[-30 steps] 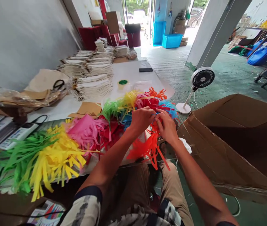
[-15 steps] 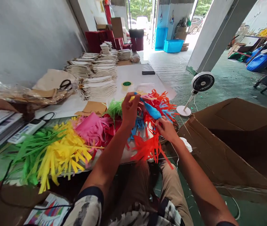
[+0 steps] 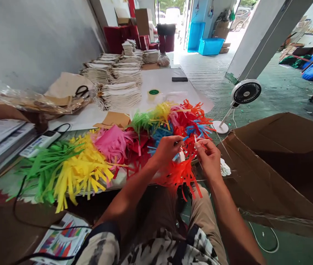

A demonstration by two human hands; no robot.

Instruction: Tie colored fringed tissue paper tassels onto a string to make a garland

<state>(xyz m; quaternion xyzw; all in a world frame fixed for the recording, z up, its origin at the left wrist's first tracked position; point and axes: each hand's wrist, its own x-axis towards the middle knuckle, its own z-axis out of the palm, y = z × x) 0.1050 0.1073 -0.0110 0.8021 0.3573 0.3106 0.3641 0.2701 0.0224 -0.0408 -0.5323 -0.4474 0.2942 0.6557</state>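
My left hand pinches a blue paper strip between thumb and fingertips. Close to its right, my right hand is closed on a thin white strip, whose full length I cannot see. Red tissue-paper fringe hangs under both hands over the table edge. Just beyond them lie blue fringe, red-orange fringe and yellow fringe. Pink, another yellow and green tassels spread along the table to the left.
An open cardboard box stands at my right. Behind it is a white fan. Farther up the table are stacked pale bundles, a tape roll, a dark phone and scissors. A power strip lies left.
The blue paper stretched between my hands no longer shows at full length. Both hands have come closer together; the left moved down and right. The view has shifted slightly.
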